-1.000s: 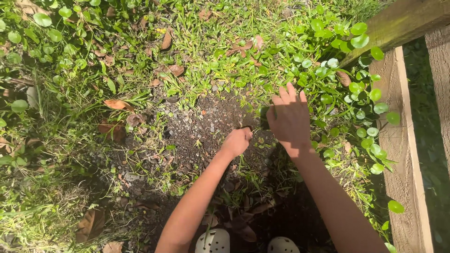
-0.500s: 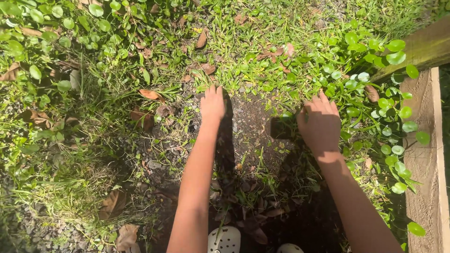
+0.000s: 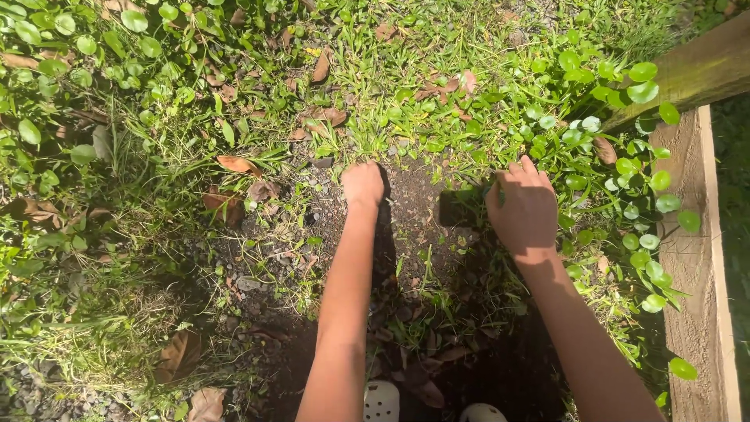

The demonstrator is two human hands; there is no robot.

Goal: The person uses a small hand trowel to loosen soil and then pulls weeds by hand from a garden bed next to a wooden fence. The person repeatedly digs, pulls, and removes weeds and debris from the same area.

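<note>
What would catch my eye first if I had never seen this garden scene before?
Two bare arms reach down the middle of the picture: the left hand is closed in a fist at the far edge of a bare patch of dark soil, and the right hand is curled into round-leaved green plants. A weathered wooden plank runs along the right edge.

A bare patch of dark gravelly soil (image 3: 422, 205) sits at centre, ringed by grass (image 3: 375, 86) from nine through twelve o'clock. Dry brown leaves (image 3: 238, 164) lie scattered over it at ten and seven o'clock. Round-leaved creepers (image 3: 617, 156) spread at two o'clock, against a weathered wooden plank (image 3: 695, 258) at three.
</note>
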